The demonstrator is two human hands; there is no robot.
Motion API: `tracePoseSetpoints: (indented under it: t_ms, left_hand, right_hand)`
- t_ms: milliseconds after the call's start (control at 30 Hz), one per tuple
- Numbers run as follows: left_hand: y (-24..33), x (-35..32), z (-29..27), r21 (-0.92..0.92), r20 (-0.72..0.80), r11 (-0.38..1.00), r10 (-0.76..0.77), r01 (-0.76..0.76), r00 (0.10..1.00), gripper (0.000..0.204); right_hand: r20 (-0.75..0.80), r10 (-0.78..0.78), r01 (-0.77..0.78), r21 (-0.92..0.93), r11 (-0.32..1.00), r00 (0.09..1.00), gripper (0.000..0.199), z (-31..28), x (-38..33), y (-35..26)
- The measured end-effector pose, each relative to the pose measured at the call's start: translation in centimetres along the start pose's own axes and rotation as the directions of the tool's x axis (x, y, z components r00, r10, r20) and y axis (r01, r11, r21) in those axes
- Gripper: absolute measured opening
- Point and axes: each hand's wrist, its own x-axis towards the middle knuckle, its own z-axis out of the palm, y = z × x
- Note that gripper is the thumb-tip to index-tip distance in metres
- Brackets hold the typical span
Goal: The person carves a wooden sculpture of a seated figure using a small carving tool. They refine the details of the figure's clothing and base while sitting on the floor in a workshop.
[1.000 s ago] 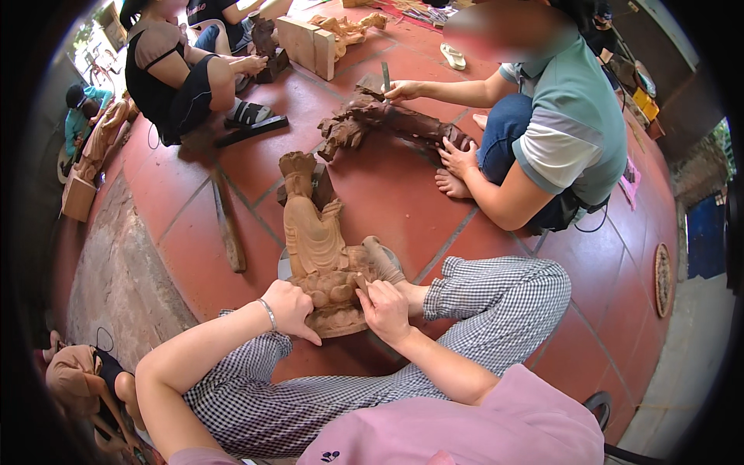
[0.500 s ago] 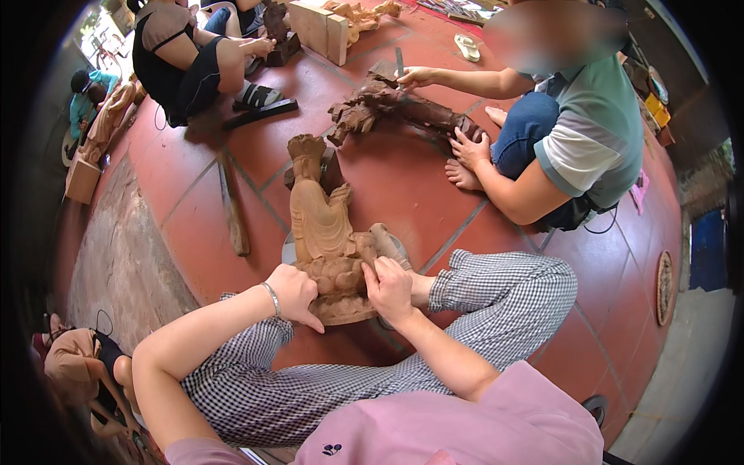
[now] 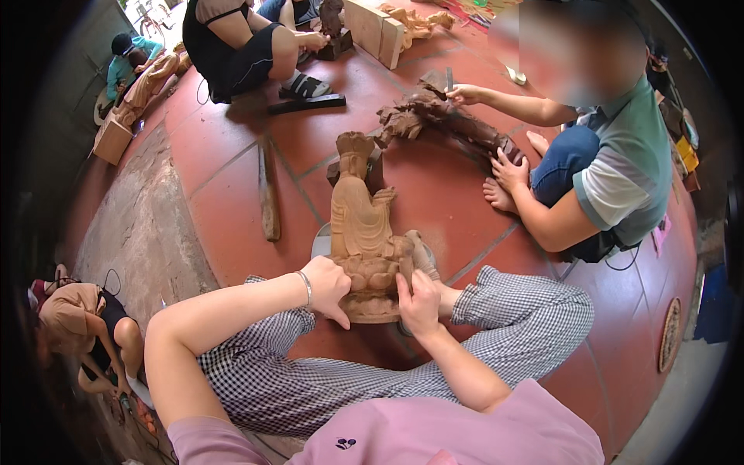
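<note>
A carved wooden statue of a robed seated figure, with a tall headdress and a petalled base, stands tilted away from me between my legs. My left hand, with a silver bracelet at the wrist, is closed round the left side of the base, its thumb pointing down along the lower edge. Against the base's right side presses my right hand, fingers curled; whether something small is pinched in them is hidden. A pale rounded object sits just right of the statue, and part of a light round dish shows behind it.
A wooden mallet-like stick lies on the red tiles to the left. At the right a person works a dark wood carving with a chisel. Others sit further off, near a wooden block.
My view has turned a little, so the whole scene sits further right in the picture. Both hands stay on the statue's base, the right one's fingers slightly shifted.
</note>
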Motion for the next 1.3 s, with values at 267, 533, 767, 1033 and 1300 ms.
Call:
tracePoseSetpoints:
  t_ms: [267, 533, 767, 1033, 1300]
  left_hand:
    - [0.1, 0.0, 0.3, 0.007, -0.02, 1.0, 0.017, -0.017, 1.0, 0.077]
    - [0.5, -0.1, -1.9, -0.003, 0.136, 1.0, -0.027, 0.028, 0.99, 0.082]
    - [0.9, 0.3, -2.3, -0.016, 0.156, 1.0, -0.022, 0.025, 0.988, 0.081]
    - [0.4, -0.1, -0.8, -0.003, 0.049, 1.0, 0.004, -0.004, 0.999, 0.075]
    - [0.2, 0.0, -0.6, 0.003, 0.028, 1.0, 0.014, -0.014, 0.999, 0.075]
  right_hand:
    - [-0.007, -0.016, 0.016, 0.001, 1.0, 1.0, 0.03, 0.8, 0.2, 0.1]
    - [0.026, -0.036, 0.038, -0.083, 0.996, 0.999, 0.021, 0.9, 1.0, 0.7]
    - [0.01, -0.109, 0.11, -0.132, 0.985, 0.994, 0.021, 0.1, 0.3, 0.7]
    - [0.025, -0.071, 0.073, -0.072, 0.995, 0.997, 0.019, 0.0, -0.7, -0.1]
    - [0.042, -0.046, 0.047, -0.026, 0.999, 0.998, 0.023, -0.3, -0.8, -0.4]
